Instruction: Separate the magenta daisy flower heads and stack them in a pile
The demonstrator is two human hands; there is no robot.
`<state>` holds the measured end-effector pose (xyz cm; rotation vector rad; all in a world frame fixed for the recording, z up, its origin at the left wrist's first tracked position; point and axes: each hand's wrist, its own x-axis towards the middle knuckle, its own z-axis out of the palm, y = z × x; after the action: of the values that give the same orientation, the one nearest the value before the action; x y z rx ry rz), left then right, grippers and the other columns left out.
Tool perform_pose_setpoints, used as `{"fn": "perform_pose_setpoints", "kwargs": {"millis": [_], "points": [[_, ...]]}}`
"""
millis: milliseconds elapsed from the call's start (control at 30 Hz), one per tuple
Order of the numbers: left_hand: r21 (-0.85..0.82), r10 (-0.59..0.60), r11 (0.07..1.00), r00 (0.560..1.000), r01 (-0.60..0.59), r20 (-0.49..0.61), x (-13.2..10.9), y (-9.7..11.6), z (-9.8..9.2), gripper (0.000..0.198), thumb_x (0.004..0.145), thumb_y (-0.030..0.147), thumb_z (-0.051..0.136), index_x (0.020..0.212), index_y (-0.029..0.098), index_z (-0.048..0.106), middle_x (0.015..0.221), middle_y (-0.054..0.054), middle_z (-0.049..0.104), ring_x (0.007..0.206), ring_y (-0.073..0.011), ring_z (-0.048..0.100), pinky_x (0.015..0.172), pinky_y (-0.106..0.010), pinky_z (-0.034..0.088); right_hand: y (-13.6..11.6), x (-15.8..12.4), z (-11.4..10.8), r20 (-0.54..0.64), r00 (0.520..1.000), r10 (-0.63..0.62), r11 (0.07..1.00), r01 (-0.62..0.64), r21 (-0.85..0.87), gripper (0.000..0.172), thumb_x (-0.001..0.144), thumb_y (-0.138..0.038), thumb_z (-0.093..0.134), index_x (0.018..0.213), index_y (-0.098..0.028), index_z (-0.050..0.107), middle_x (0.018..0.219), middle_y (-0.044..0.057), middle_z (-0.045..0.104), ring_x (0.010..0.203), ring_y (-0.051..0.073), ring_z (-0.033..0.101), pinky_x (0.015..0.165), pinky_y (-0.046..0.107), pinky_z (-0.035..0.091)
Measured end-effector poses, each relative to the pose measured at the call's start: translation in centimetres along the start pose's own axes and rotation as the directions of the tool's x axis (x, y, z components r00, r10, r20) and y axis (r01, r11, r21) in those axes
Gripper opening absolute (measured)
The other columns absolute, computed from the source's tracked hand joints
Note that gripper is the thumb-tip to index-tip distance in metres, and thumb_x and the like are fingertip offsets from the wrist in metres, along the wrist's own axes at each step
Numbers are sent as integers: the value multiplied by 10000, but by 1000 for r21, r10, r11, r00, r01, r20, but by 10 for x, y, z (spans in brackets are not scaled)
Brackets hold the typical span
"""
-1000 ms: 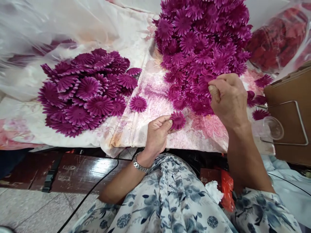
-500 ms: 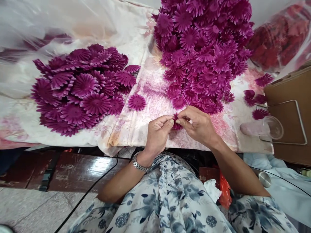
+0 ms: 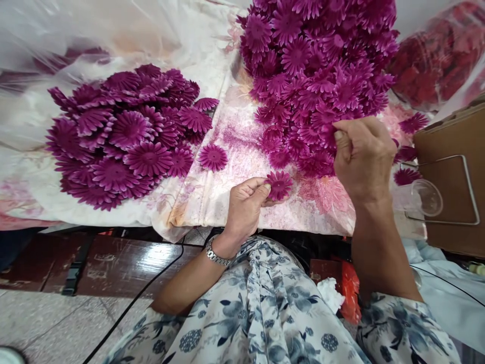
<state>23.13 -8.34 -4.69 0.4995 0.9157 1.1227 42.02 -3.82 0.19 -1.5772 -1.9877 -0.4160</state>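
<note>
Between the thumb and fingers of my left hand (image 3: 245, 205), a purple artificial flower head (image 3: 279, 185) is pinched by its edge, its face turned up, above the table's front edge. My right hand (image 3: 364, 154) is closed in a pinch at the right front of the large heap of purple flower heads (image 3: 295, 58). Whether its fingertips hold a petal or something else I cannot make out. Left of my hands lies a second pile of purple flower heads (image 3: 131, 131), with a single flower head (image 3: 212, 157) lying beside it.
A cardboard box (image 3: 450, 187) with a bent metal wire (image 3: 472, 189) stands at the right, next to a clear plastic cup (image 3: 430, 198). Loose flower heads (image 3: 407, 176) lie near it. Behind is a plastic bag of red pieces (image 3: 435, 60). A stained floral cloth (image 3: 242, 144) covers the table.
My right hand has left the flower head and moved right and away from me to the large heap. My left hand keeps hold of the flower head, which now shows its full face.
</note>
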Motion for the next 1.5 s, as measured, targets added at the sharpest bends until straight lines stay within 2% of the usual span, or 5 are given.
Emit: {"fn": "perform_pose_setpoints", "kwargs": {"millis": [300, 567, 833, 1100, 1500], "points": [[56, 122, 991, 992, -120, -26, 4, -7, -2, 111, 642, 248, 719, 669, 165, 649, 566, 32, 595, 492, -62, 506, 527, -183, 456, -43, -29, 13, 244, 942, -230, 864, 82, 497, 177, 829, -312, 597, 914, -162, 635, 841, 70, 625, 824, 171, 581, 742, 314, 502], [107, 264, 959, 964, -264, 13, 7, -18, -9, 85, 701, 246, 698, 696, 175, 653, 633, 33, 610, 563, -61, 536, 564, -165, 462, -42, -29, 9, 515, 855, -66, 679, -339, 651, 422, 752, -325, 685, 1130, -184, 563, 995, 52, 634, 856, 146, 584, 741, 280, 475], [61, 201, 977, 976, -206, 83, 1, -18, -7, 172, 738, 292, 680, 851, 200, 588, 609, 43, 627, 508, -96, 591, 563, -227, 517, -51, -38, 13, 670, 742, 21, 258, -652, 713, 238, 754, -376, 660, 719, -160, 569, 617, -23, 590, 550, 89, 532, 526, 222, 425], [61, 122, 989, 974, -136, 192, -5, -9, -8, 151, 776, 326, 639, 807, 178, 639, 636, 17, 643, 536, -108, 602, 598, -253, 536, -53, -43, 8, 461, 885, 64, 684, -375, 626, 265, 858, -290, 502, 621, -173, 495, 532, -41, 463, 492, 66, 405, 497, 218, 314], [32, 213, 976, 976, -215, 45, -1, -14, -2, 165, 640, 269, 761, 676, 173, 632, 563, 43, 600, 460, -73, 535, 481, -199, 465, -60, -44, 12, 272, 962, -38, 860, -107, 498, 208, 893, -313, 462, 734, -188, 506, 596, -22, 504, 534, 88, 455, 523, 227, 369]]}}
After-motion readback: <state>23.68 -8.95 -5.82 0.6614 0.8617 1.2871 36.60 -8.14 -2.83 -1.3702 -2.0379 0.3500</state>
